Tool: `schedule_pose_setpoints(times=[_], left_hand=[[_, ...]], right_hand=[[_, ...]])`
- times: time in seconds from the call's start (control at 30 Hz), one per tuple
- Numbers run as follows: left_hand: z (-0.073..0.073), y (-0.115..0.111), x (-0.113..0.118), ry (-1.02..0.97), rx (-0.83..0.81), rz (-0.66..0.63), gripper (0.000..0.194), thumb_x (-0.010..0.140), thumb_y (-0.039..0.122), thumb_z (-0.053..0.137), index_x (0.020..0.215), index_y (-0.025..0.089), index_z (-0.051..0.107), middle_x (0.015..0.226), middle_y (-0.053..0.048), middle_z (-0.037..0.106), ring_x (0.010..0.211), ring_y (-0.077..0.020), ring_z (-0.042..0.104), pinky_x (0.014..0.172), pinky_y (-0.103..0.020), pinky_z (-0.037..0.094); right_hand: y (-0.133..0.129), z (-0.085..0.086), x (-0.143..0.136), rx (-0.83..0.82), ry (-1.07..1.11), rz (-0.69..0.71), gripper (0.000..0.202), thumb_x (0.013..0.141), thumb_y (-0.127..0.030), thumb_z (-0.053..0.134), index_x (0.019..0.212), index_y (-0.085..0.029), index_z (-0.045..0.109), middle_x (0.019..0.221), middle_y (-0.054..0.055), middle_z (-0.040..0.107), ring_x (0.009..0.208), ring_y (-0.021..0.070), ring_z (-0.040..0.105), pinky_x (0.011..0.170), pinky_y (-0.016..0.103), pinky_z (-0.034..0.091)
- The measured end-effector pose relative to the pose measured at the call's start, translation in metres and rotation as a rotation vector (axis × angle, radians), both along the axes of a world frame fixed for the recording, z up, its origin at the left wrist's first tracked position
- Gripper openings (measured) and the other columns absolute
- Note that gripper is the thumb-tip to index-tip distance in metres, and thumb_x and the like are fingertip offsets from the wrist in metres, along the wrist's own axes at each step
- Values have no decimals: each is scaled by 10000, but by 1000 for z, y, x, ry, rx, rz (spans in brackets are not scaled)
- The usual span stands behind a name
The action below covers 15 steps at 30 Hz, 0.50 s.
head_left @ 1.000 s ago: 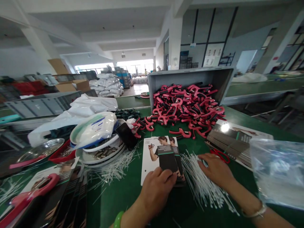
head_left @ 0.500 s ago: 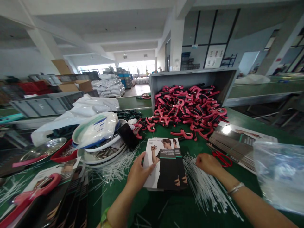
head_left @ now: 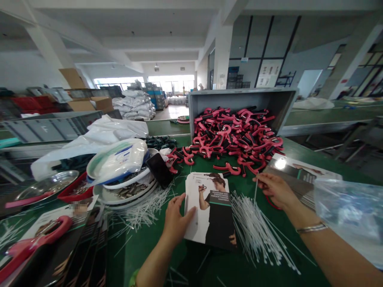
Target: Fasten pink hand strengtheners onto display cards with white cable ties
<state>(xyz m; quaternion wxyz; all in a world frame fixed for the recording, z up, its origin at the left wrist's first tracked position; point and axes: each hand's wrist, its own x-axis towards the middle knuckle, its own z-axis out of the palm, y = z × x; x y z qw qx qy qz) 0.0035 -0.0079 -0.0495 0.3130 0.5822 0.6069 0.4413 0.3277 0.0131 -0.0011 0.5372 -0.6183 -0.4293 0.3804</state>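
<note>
My left hand (head_left: 176, 217) grips the left edge of a printed packaging card (head_left: 220, 221), thumb on its face; it lies on a small stack of like cards. My right hand (head_left: 275, 189), fingers pinched, holds a thin white cable tie (head_left: 255, 189) upright above the loose bundle of cable ties (head_left: 260, 235) right of the card. Behind the card are pink-and-black hand grip strengtheners (head_left: 229, 167), piled out of a tipped grey crate (head_left: 242, 92). Red-handled scissors (head_left: 271, 202) lie partly hidden under my right hand.
More cards (head_left: 284, 175) and a clear plastic bag (head_left: 344, 211) lie at the right. Stacked bowls of metal parts (head_left: 128, 193), a dark phone (head_left: 160, 170) and more cable ties (head_left: 140, 211) stand left. A grip strengthener (head_left: 50, 235) rests on cards at the lower left.
My right hand has risen and moved right from the cable tie bundle, with one tie in its fingers. The top card has shifted and turned slightly under my left hand.
</note>
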Motion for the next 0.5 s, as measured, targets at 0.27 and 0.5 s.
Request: schedule_pose_setpoints(times=[0.27,0.5], left_hand=[[56,-47,43,-222,-245,-613,427,822,505,506,993,154,679,852,-68,692,570,-115,542,494,-224,374],[59,-67,42,-544,-505,-615,395,685,519,674,739,133,615,655,7,623,420,-25,368,406,-187,191]], right_hand=[[-15,36,-72,63,249,181,359,561,-445,777,688,-164,592,696,19,617,492,59,454,327,128,173],[-35,48,-103,104,286,293,394,584,-492,747,682,-151,576,539,-13,574,421,42,398,328,127,146]])
